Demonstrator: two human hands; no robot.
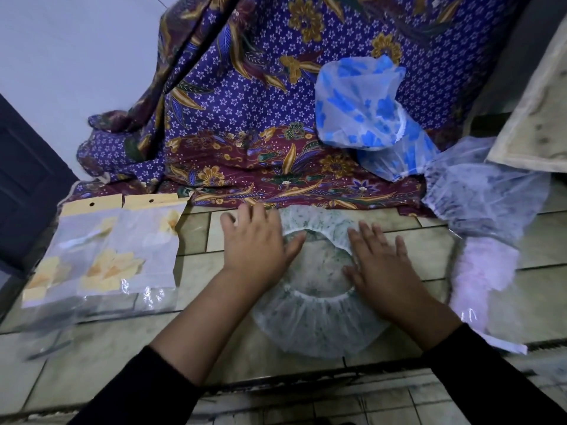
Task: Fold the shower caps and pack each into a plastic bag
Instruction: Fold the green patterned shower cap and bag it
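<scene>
Flattening of green-speckled shower cap point(316, 323) on the tiled counter point(196, 265): left hand point(254, 243) and right hand point(383, 271), fingers spread flat, should press air outward evenly before the first fold.

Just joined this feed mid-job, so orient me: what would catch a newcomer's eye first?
The left hand and right hand rest flat on a green-speckled shower cap spread on the tiled surface at centre. Behind it, a bright purple batik cloth carries a blue-flowered cap at upper right. Two plastic bags with yellow-flowered contents lie at the left.
</scene>
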